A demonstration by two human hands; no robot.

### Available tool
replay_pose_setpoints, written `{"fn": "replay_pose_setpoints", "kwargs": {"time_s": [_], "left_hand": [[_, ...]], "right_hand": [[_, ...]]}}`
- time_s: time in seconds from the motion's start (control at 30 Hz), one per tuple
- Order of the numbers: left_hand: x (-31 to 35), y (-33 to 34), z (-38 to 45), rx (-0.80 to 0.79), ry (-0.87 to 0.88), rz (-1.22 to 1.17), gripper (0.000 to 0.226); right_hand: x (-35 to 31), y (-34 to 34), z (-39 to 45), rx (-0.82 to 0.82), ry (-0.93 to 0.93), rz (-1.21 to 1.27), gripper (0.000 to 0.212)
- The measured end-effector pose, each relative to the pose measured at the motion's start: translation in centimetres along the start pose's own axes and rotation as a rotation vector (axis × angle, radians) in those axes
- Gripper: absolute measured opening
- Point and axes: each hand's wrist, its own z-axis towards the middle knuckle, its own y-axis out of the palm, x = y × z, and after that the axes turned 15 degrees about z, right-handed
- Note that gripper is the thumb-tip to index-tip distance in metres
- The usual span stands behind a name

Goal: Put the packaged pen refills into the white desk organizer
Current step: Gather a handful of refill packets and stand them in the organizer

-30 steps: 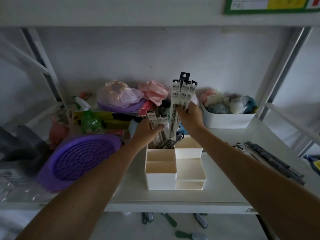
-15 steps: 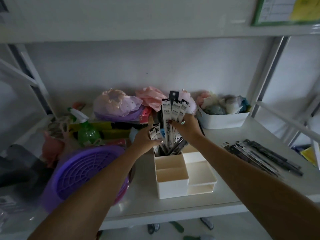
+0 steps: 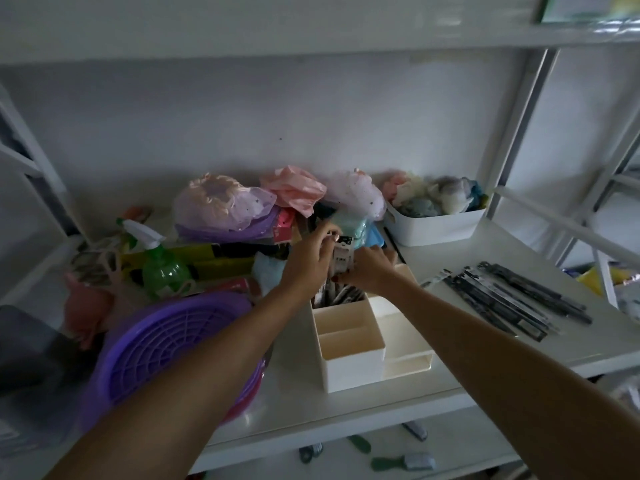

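refills [image 3: 343, 258] stand upright, long axis vertical, lower ends inside rear compartment of white organizer [image 3: 349, 344]. left hand [image 3: 310, 261] and right hand [image 3: 372, 271] fingers closed on bundle from opposite sides.

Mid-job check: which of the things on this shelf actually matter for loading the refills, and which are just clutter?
Belongs to the job:
- white desk organizer
- refill packs held by left hand and right hand
- loose refill packs on the shelf

Lying about:
- purple basket
- green spray bottle
- white bin
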Motion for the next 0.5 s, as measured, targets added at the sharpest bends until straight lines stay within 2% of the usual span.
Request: {"fn": "replay_pose_setpoints", "kwargs": {"time_s": [0.07,0.17,0.2,0.27,0.37,0.43,0.5], "left_hand": [[-0.7,0.4,-0.2,-0.006,-0.003,0.059,0.023],[-1.8,1.2,-1.5,-0.142,-0.041,0.191,0.026],[-2.0,1.4,-1.9,-0.184,-0.073,0.209,0.028],[-2.2,1.7,-2.4,-0.190,-0.155,0.149,0.030],[-2.0,1.5,-2.4,-0.038,-0.150,0.037,0.030],[-1.6,1.3,-2.5,0.118,-0.112,0.023,0.035],[-1.5,1.7,-2.8,0.113,-0.011,0.089,0.042]], "right_hand": [[-0.1,-0.7,-0.4,0.026,-0.051,0.112,0.033],[-0.5,-1.7,-1.5,0.157,-0.322,0.377,0.053],[-0.6,-1.7,-1.8,0.167,-0.416,0.349,0.054],[-0.5,-1.2,-2.1,0.097,-0.516,0.136,0.051],[0.4,0.1,-2.1,-0.048,-0.425,-0.144,0.048],[0.7,0.7,-1.8,0.045,-0.405,-0.095,0.049],[0.7,1.1,-1.6,0.163,-0.404,-0.007,0.048]]}}
